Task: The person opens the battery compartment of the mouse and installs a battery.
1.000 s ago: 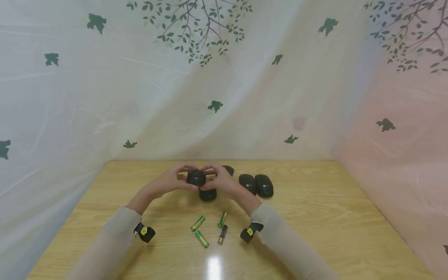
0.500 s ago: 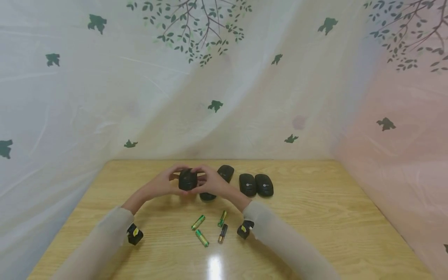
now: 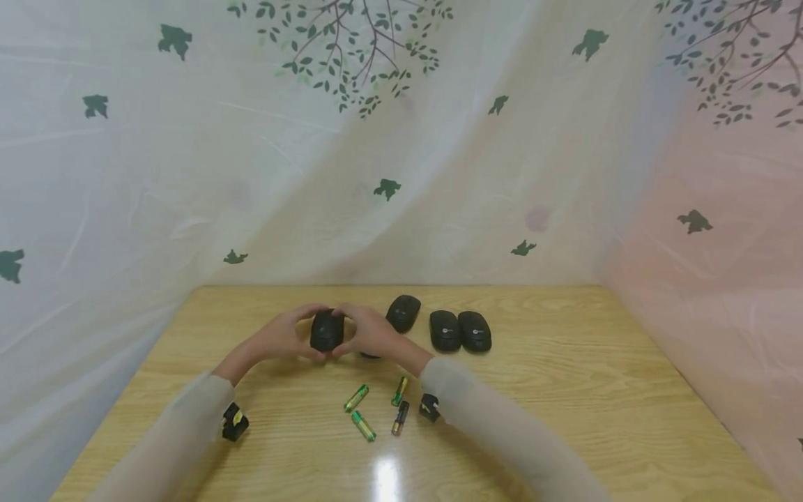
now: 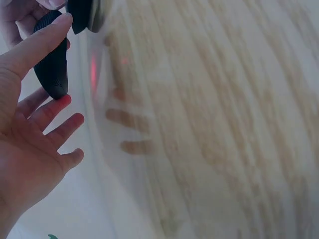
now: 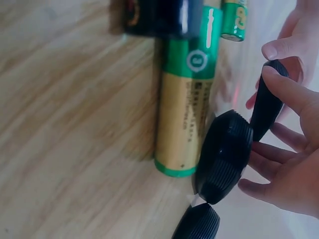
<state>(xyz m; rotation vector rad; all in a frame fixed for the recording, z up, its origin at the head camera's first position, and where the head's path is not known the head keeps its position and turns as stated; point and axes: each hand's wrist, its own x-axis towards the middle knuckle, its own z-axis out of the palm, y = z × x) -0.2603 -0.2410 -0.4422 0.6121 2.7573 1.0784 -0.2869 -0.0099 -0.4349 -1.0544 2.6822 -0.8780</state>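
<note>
Both hands hold one black computer mouse (image 3: 327, 330) over the left-middle part of the table. My left hand (image 3: 279, 340) pinches its left side between thumb and fingertips. From the right, my right hand (image 3: 371, 333) grips the opposite side, thumb near the front. In the left wrist view the mouse (image 4: 54, 74) stands edge-on, and a red glow tints the left fingertips (image 4: 62, 101). Another mouse (image 3: 370, 355) lies mostly hidden beneath the right hand. Nearer me lie green batteries (image 3: 356, 398) and a black-and-copper battery (image 3: 400, 418).
Behind the right hand lies a mouse (image 3: 403, 313). Further right, two more mice (image 3: 445, 330) sit side by side on the wooden table (image 3: 564, 390). A printed curtain (image 3: 439, 209) hangs along the table's back edge. Each wrist carries a small black camera (image 3: 235, 422).
Both hands have moved left and slightly nearer with the mouse, tilting it so more of its upper surface shows. The mouse behind the right hand has come into fuller view.
</note>
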